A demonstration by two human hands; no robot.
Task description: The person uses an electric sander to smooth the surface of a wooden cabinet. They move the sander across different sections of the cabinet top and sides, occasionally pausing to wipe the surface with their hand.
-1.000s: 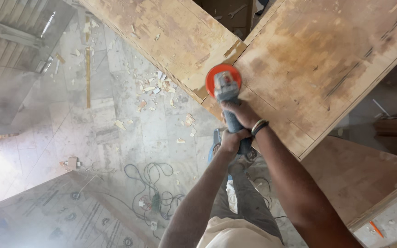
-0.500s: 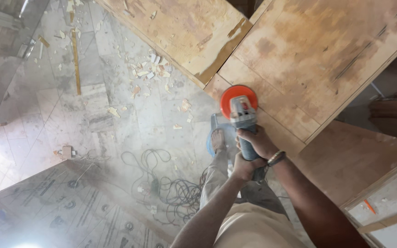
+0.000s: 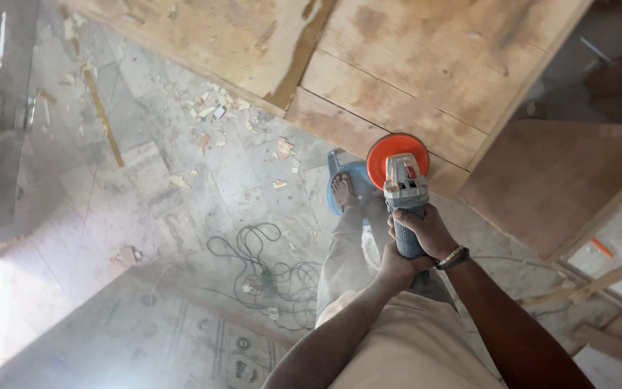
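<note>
Head view: sander [image 3: 402, 189], one tool with one orange disc [image 3: 396, 154], now sits at the near edge of the plywood panel [image 3: 426, 65], lower than a second ago. I see my right hand [image 3: 426, 232] with fingers wrapped shut around its grey body, left hand [image 3: 397, 270] gripping just behind. One sandalled foot [image 3: 345, 191] and one tangled cable [image 3: 268, 277] lie on the dusty floor [image 3: 167, 209] among many wood chips [image 3: 214, 112].
</note>
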